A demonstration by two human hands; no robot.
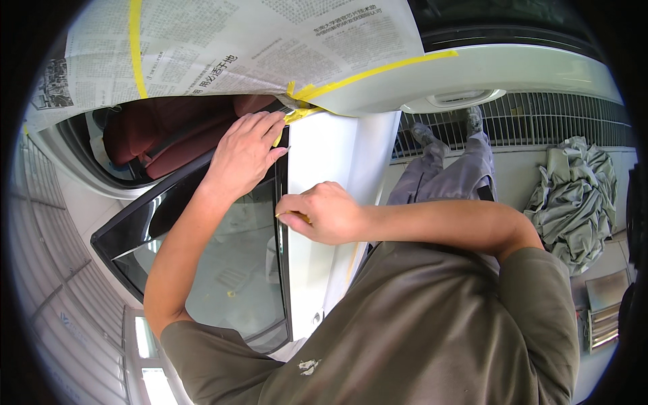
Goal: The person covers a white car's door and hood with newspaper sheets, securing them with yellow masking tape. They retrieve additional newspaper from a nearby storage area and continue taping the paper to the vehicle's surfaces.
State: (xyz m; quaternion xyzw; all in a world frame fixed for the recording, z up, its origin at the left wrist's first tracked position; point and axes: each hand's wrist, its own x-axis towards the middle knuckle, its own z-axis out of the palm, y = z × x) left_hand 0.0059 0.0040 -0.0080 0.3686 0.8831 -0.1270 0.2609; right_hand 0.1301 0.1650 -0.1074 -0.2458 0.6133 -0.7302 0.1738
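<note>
An open white car door (314, 270) with a dark-framed window (233, 277) stands in front of me. My left hand (246, 152) lies with its fingers stretched out over the top corner of the window frame, touching a bit of yellow masking tape (300, 115) there. Lower along the black window trim (282, 182), my right hand (322, 212) is closed around yellow masking tape (302, 217), mostly hidden by the fingers. Newspaper sheets (236, 44) cover the car body above both hands. A yellow tape strip (385, 69) fixes their edge to the white panel.
Red seats (192, 145) show through the door opening at left. A door handle (466, 98) sits on the white panel at upper right. Below it runs a floor grate (533, 125), and my feet stand there. Crumpled grey cloth (574, 202) lies at the right.
</note>
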